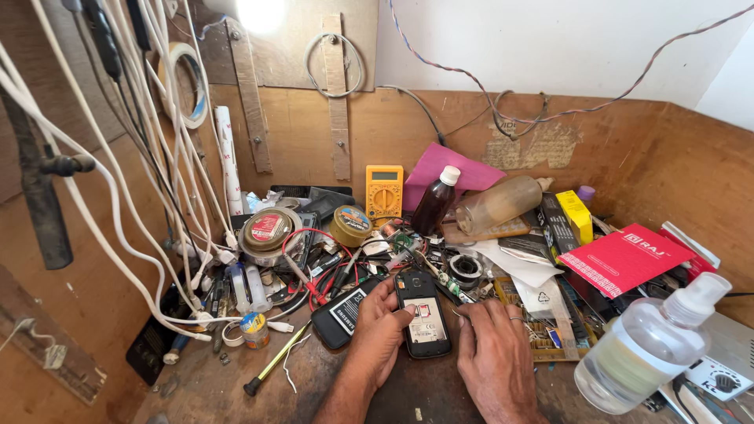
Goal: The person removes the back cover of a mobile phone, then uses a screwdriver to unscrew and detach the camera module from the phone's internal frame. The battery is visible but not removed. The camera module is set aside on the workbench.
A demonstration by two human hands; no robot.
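Here, at the near middle of the cluttered wooden workbench (236, 385), a small black phone (424, 314) lies face down with its back cover off and the battery bay showing. The left hand (382, 330) rests against the phone's left edge, thumb laid over the body to pin it, the other fingers loosely curled beside it and over a flat black battery (344, 316) that lies just to the left. The right hand (495, 353) sits by the phone's right edge, fingers bent inward; it seems to pinch something thin near the tip, though I cannot tell what.

To my eye the open bay is being worked on, and it would go best with the left thumb keeping the phone flat on the bench while the right fingertips work lightly, without prying hard at the small contacts.

A clear spray bottle (652, 345) stands near the right edge, a yellow multimeter (384, 193) leans at the back wall, and a screwdriver (276, 360) lies toward the left.
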